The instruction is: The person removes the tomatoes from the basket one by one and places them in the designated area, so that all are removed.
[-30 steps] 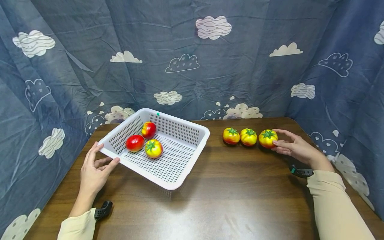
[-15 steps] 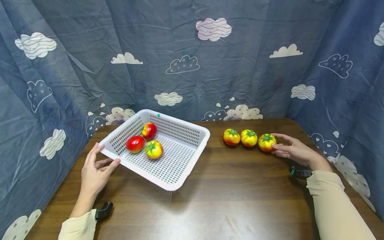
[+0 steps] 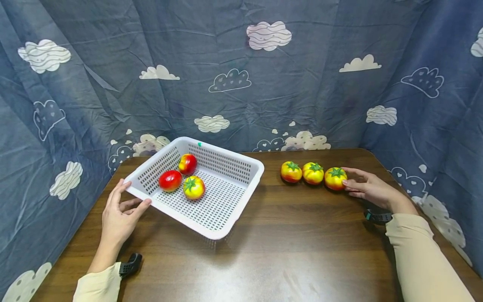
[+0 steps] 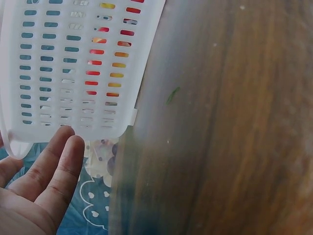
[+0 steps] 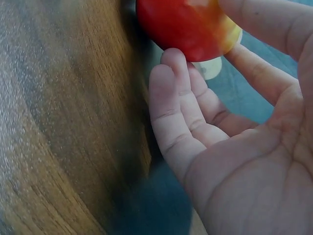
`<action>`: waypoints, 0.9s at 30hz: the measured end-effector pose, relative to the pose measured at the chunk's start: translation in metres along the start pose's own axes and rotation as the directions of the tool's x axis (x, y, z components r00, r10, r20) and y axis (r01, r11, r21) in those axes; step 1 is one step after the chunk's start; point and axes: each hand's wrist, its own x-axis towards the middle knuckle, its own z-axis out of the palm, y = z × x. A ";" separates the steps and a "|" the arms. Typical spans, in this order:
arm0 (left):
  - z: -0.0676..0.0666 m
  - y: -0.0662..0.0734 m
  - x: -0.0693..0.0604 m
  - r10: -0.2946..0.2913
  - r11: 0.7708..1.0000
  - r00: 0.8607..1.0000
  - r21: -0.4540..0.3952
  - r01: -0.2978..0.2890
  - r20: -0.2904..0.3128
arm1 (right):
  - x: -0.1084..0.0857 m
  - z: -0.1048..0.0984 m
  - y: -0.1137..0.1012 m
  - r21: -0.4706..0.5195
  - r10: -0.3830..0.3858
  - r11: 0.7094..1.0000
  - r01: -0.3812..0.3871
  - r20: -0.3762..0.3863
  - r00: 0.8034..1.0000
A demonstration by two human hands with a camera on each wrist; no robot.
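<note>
The left hand [image 3: 119, 219] holds the near left corner of a white perforated basket [image 3: 203, 230], thumb and fingers at its rim. Inside the basket lie a red oval fruit [image 3: 170, 180], a red and yellow fruit [image 3: 187, 164] and a yellow-red tomato [image 3: 194, 188]. At the right, the right hand [image 3: 371, 189] pinches the rightmost tomato [image 3: 335, 179] of a row between thumb and fingers. That tomato [image 5: 181, 29] shows its red side in the right wrist view, and some fingers [image 5: 168, 105] extend below it.
Two more yellow-red tomatoes [image 3: 291, 172] [image 3: 312, 173] stand side by side just left of the held one. The brown wooden table [image 3: 286, 235] ends at a blue curtain [image 3: 226, 100] with cloud prints behind and at both sides.
Since a second ago, the right hand and its tomato have shifted slightly left and toward the viewer, nearer the middle tomato. The left hand keeps its hold; the last half second shows almost no movement.
</note>
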 end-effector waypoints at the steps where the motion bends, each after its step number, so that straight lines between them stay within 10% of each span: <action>1: 0.000 0.000 0.000 0.000 1.000 1.000 -0.003 0.000 0.000 | 0.000 0.000 0.000 0.000 0.001 1.000 -0.001 0.002 1.000; 27: 0.001 -0.001 0.000 -0.004 1.000 1.000 -0.010 0.004 -0.004 | -0.003 -0.007 -0.008 -0.033 0.022 0.999 -0.021 0.034 0.999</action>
